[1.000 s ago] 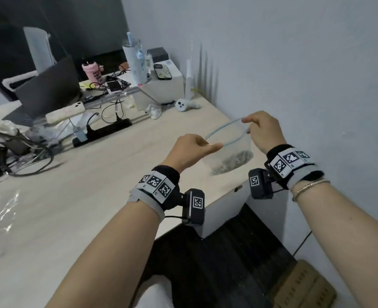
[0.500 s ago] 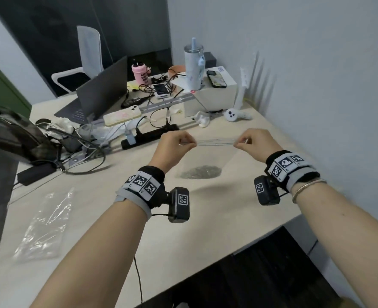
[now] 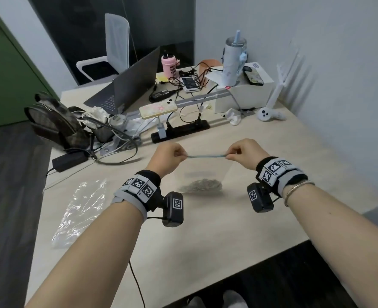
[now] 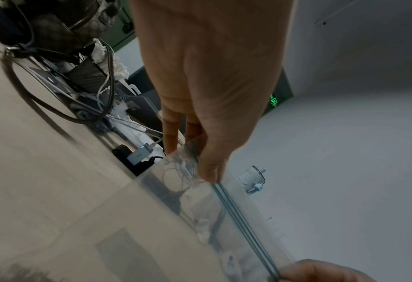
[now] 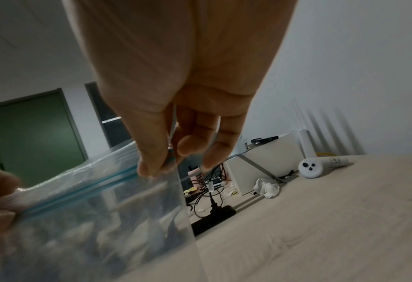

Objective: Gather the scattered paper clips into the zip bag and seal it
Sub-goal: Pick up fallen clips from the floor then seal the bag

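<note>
A clear zip bag [image 3: 205, 172] hangs above the table between my two hands, its blue zip strip [image 3: 205, 156] pulled taut and level. My left hand [image 3: 169, 156] pinches the strip's left end and my right hand [image 3: 242, 153] pinches the right end. A grey heap of paper clips [image 3: 200, 185] lies in the bag's bottom. In the left wrist view the thumb [image 4: 209, 167] presses on the strip [image 4: 243, 225]. The right wrist view has thumb and fingertips [image 5: 151, 164] pinching the bag's corner, with the blue strip [image 5: 84, 190] running left.
A second empty clear plastic bag [image 3: 79, 210] lies at the left of the table [image 3: 205, 252]. Behind the hands stand a black power strip [image 3: 179, 130], tangled cables, a laptop [image 3: 130, 90], a backpack [image 3: 54, 123], a white box [image 3: 243, 94] and a white controller [image 3: 270, 114].
Both hands carried the bag from the table's right edge toward its middle and pulled the mouth, open a second ago, flat into a straight strip.
</note>
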Available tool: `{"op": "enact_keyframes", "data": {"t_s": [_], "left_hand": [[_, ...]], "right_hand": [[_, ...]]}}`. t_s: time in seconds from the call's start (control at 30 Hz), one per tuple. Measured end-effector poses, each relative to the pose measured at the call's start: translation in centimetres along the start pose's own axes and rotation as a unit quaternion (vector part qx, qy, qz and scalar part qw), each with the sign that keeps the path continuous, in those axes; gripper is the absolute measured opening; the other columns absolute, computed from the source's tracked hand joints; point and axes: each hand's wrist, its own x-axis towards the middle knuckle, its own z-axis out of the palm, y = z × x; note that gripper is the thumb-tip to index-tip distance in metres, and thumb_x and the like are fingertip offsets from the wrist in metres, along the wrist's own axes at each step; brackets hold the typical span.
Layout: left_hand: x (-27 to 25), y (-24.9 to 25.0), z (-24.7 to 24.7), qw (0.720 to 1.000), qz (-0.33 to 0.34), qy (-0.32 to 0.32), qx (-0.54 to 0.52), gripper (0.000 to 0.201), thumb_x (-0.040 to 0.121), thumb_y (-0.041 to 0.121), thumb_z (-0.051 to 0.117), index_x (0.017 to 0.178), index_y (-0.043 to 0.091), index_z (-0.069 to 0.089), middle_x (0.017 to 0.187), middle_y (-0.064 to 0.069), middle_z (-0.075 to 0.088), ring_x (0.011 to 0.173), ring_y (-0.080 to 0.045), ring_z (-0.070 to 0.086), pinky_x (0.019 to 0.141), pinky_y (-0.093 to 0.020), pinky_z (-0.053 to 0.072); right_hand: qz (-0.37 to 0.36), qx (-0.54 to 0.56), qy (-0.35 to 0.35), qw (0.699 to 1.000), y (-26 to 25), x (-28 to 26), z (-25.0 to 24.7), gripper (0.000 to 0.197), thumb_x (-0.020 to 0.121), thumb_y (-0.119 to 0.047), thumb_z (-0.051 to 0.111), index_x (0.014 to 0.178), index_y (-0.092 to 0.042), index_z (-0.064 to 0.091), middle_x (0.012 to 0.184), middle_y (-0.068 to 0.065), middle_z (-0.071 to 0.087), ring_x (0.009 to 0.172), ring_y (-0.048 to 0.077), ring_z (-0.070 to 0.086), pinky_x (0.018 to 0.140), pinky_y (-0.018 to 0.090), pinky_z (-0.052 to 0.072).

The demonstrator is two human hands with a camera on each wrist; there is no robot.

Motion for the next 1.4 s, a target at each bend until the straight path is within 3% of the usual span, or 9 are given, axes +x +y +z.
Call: {"op": "enact_keyframes", "data": {"t_s": [0.1,0.23,0.4,0.47,0.63,0.8,1.03,1.23,1.4], "left_hand": [[-0.2,-1.1,0.0,0.999,-0.038,0.011,0.023,0.009,0.089,0.013,0.060,0.091,0.009,0.067,0.094,-0.004,0.067,0.087,-0.018,0.059,0.073,-0.024,0.041],[-0.7,-2.1,-0.3,0.993,-0.078,0.019,0.089,0.009,0.088,0.020,0.058,0.092,0.016,0.065,0.101,0.001,0.067,0.098,-0.021,0.058,0.080,-0.032,0.046],[0.0,-0.6,1.0,0.984,-0.031,-0.039,0.171,0.025,0.083,0.039,0.065,0.104,0.028,0.060,0.116,0.005,0.060,0.113,-0.021,0.049,0.094,-0.041,0.033],[0.8,0.6,2.1,0.986,-0.004,-0.052,0.158,0.019,0.084,0.038,0.066,0.099,0.027,0.064,0.107,0.008,0.065,0.106,-0.018,0.054,0.090,-0.038,0.032],[2.3,1.6,3.2,0.989,0.007,-0.081,0.121,0.007,0.082,0.023,0.069,0.085,0.017,0.070,0.088,0.001,0.068,0.088,-0.021,0.061,0.080,-0.033,0.047],[2.9,1.9,4.2,0.990,0.026,-0.087,0.104,0.008,0.083,0.019,0.068,0.087,0.012,0.069,0.089,-0.004,0.069,0.083,-0.020,0.060,0.072,-0.027,0.044],[3.2,0.4,3.2,0.992,-0.013,-0.104,0.065,0.017,0.082,0.026,0.072,0.087,0.010,0.067,0.091,-0.004,0.067,0.083,-0.018,0.058,0.073,-0.029,0.047],[2.7,-1.4,1.4,0.992,-0.038,-0.099,0.067,0.015,0.085,0.022,0.068,0.091,0.009,0.070,0.085,0.001,0.062,0.081,-0.014,0.054,0.071,-0.024,0.040],[2.6,-1.5,1.5,0.992,-0.044,-0.082,0.081,0.013,0.086,0.025,0.066,0.086,0.012,0.067,0.085,0.002,0.061,0.085,-0.018,0.056,0.071,-0.027,0.043]], "right_hand": [[-0.022,-0.031,-0.013,0.999,-0.9,0.5,1.0,0.011,0.083,-0.016,0.067,0.088,-0.009,0.073,0.073,-0.004,0.057,0.074,0.014,0.051,0.066,0.020,0.033],[-0.046,-0.050,-0.026,0.997,-1.9,1.3,2.1,0.012,0.084,-0.016,0.065,0.090,-0.009,0.071,0.077,-0.002,0.056,0.076,0.014,0.049,0.069,0.021,0.032],[-0.061,-0.038,-0.048,0.996,-1.9,1.8,2.8,0.009,0.083,-0.017,0.066,0.089,-0.011,0.071,0.079,-0.003,0.057,0.077,0.014,0.051,0.071,0.024,0.036],[-0.065,-0.031,-0.053,0.996,-1.9,1.9,3.0,0.008,0.083,-0.016,0.067,0.087,-0.012,0.071,0.080,-0.002,0.058,0.077,0.015,0.052,0.072,0.025,0.038],[-0.052,-0.030,-0.049,0.997,-0.9,2.1,2.8,0.009,0.081,-0.020,0.067,0.088,-0.016,0.072,0.079,-0.005,0.058,0.079,0.017,0.055,0.076,0.029,0.044],[-0.068,-0.081,-0.068,0.992,-1.3,2.9,3.4,0.017,0.079,-0.036,0.069,0.089,-0.022,0.072,0.091,-0.006,0.064,0.087,0.009,0.044,0.085,0.032,0.038],[-0.072,-0.077,-0.093,0.990,-1.7,4.1,3.9,0.013,0.082,-0.029,0.068,0.086,-0.017,0.072,0.089,-0.002,0.066,0.085,0.014,0.053,0.081,0.028,0.041],[-0.052,-0.040,-0.101,0.993,-0.9,4.5,3.3,0.009,0.080,-0.023,0.070,0.081,-0.014,0.073,0.085,0.001,0.068,0.086,0.019,0.059,0.082,0.033,0.047],[-0.045,-0.021,-0.092,0.995,-0.5,4.4,3.2,0.010,0.080,-0.023,0.070,0.082,-0.014,0.074,0.084,0.003,0.071,0.083,0.017,0.062,0.079,0.031,0.048]]}}
